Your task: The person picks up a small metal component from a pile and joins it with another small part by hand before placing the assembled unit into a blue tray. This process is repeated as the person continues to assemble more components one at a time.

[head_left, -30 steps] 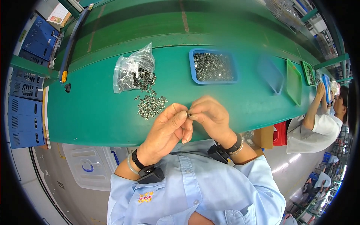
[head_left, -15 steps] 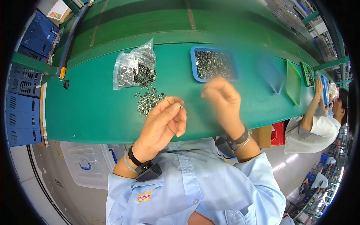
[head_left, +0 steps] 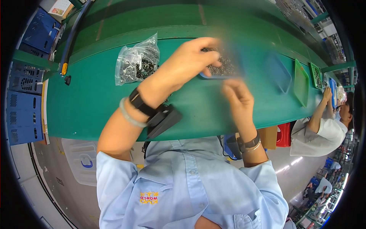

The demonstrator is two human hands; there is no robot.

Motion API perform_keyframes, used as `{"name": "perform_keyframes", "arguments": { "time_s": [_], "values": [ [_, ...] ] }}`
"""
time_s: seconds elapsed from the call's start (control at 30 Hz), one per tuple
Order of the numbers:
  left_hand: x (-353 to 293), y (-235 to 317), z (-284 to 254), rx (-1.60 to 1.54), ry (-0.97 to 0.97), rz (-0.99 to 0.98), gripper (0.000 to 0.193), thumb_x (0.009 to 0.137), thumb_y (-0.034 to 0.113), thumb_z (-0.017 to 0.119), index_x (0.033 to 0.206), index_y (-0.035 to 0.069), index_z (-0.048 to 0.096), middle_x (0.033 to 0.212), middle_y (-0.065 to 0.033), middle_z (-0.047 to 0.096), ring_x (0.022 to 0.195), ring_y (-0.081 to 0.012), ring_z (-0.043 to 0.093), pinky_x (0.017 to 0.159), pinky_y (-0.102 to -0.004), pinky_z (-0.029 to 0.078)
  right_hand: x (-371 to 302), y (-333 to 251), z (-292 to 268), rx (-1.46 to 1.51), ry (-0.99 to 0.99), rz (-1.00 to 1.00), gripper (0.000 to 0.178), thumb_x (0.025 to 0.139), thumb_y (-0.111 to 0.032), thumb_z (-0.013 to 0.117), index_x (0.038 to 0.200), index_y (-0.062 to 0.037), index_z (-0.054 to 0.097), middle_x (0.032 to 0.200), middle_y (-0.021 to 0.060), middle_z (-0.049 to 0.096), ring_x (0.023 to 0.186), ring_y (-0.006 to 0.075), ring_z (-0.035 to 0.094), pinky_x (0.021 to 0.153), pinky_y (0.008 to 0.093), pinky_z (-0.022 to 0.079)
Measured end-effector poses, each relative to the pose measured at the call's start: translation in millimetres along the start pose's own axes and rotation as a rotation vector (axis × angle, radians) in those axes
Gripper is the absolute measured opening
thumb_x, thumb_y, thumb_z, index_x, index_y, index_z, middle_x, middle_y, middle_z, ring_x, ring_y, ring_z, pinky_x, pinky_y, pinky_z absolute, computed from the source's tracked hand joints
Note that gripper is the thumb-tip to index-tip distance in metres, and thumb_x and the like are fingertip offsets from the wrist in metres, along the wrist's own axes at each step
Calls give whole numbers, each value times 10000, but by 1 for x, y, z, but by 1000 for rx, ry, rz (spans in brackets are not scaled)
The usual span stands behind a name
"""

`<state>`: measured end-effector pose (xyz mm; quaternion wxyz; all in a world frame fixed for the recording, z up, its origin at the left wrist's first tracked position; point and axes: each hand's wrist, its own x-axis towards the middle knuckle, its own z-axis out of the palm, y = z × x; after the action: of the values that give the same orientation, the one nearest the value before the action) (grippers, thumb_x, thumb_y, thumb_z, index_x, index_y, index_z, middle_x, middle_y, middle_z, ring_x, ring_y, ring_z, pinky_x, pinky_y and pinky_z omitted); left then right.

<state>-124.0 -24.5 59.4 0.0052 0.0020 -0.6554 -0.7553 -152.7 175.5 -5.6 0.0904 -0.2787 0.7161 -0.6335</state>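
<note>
Tray [head_left: 214, 78] partly under left hand [head_left: 190, 61], beyond right hand [head_left: 241, 100].

Left arm [head_left: 121, 131] stretches forward and across to the right; left hand [head_left: 192, 59] half-curled, pinch spread. Right hand [head_left: 241, 100] sits farther back, curled, slightly blurred, grip unclear.

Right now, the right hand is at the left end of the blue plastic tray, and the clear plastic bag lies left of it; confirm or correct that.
No: the head view shows the left hand, not the right hand, at the left end of the blue plastic tray. The clear plastic bag lies left of it.
</note>
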Motion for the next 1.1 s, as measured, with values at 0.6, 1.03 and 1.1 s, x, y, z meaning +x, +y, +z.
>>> {"name": "perform_keyframes", "arguments": {
  "time_s": [0.6, 1.03, 1.1],
  "values": [
    [-148, -37, -33, 1209, 28, 172, 380, 820, 137, 631, 1175, 38, 541, 1235, -173, 512, 1170, -332, 469, 984, -430, 345, 57, -8, 101, -571, -686, -580, 251, 775, -47, 632, 1024, -24, 623, 935, 97, 577, 835, 292, 581, 703, 366, 498],
    [-52, -25, -150, 1033, 553, 100, 520, 807, 287, 644, 1167, -67, 521, 1155, -236, 564, 1086, -385, 531, 952, -403, 411, 100, -28, 167, -1135, -528, -384, 308, 807, -73, 542, 1113, -33, 549, 1011, 122, 576, 781, 309, 641, 658, 371, 532],
    [-32, -31, -157, 982, 542, 55, 510, 802, 298, 644, 1148, -61, 535, 1133, -235, 576, 1060, -377, 548, 927, -399, 426, 110, -20, 172, -1127, -526, -257, 316, 809, -116, 558, 1113, -34, 538, 1026, 127, 567, 799, 301, 639, 654, 367, 531]
  ]
}}
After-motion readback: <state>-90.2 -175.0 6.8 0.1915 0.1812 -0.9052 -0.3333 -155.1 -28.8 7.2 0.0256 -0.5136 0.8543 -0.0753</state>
